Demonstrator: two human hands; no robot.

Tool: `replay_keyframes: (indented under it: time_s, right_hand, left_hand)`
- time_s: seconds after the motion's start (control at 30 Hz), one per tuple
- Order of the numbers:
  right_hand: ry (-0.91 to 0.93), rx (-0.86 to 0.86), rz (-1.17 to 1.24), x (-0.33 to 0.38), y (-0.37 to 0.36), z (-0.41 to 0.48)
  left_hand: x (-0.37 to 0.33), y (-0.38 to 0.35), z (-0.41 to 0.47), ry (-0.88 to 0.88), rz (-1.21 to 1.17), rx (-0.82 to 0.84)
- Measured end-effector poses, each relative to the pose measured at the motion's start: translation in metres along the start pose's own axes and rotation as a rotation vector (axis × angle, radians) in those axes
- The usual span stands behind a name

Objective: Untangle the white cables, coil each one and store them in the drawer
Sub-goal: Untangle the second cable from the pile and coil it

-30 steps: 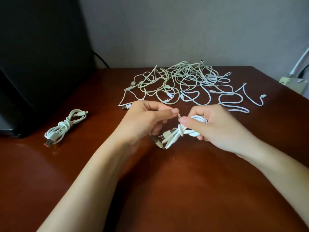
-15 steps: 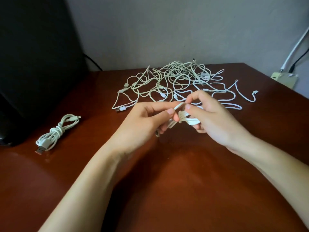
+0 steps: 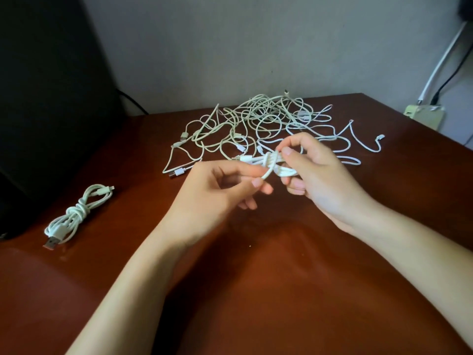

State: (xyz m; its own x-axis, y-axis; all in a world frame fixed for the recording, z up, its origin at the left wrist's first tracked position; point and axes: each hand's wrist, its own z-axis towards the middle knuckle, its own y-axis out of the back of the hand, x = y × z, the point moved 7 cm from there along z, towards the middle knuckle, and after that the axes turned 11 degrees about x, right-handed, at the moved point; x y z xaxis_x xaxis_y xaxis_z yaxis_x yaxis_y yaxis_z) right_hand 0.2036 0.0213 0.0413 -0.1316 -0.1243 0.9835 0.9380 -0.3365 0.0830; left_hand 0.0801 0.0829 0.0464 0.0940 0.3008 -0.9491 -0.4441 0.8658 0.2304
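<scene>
Centre of frame, above the worktop (image 3: 256, 290), both hands are working on one white cable (image 3: 271, 162). The right hand (image 3: 317, 175) grips the gathered loops, thumb on top and fingers curled beneath, which keeps the bundle from springing apart. The left hand (image 3: 222, 193) pinches the cable's loose tail between thumb and forefinger and holds it taut against the loops. Judgement: the tail is being wound round the waist of the bundle to bind it, the same finish seen on the coiled cable (image 3: 76, 216) at the lower left of the frame, which lies well apart from the work. Behind the hands, toward the upper centre, the tangle (image 3: 261, 124) of other white cables lies spread on the worktop, with plugs sticking out at its left and right edges. Many strands cross one another, so most of the task is judged outstanding. The held bundle hangs just in front of the tangle; whether it touches any strand cannot be told. A large dark object (image 3: 51, 85) fills the upper left, with a black cord (image 3: 133, 101) beside it against the wall. A pale socket box (image 3: 425, 115) sits at the right edge. No drawer is in view. Nothing stands between hands and tangle; crossed strands snagging is the likely hindrance to the next pull.
</scene>
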Motion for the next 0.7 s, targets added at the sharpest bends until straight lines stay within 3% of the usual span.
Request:
replay_keyframes:
  time_s: [0.2, 0.43, 0.7]
  right_hand:
    - [0.056, -0.091, 0.179, 0.0, 0.008, 0.0]
    - [0.021, -0.062, 0.05, 0.0, 0.011, 0.0]
    - [0.034, -0.075, 0.038, 0.001, 0.01, 0.0]
  left_hand:
    - [0.005, -0.007, 0.004, 0.008, 0.033, 0.053]
    - [0.004, 0.002, 0.002, -0.075, -0.282, -0.011]
    - [0.012, -0.016, 0.002, 0.04, -0.11, 0.185]
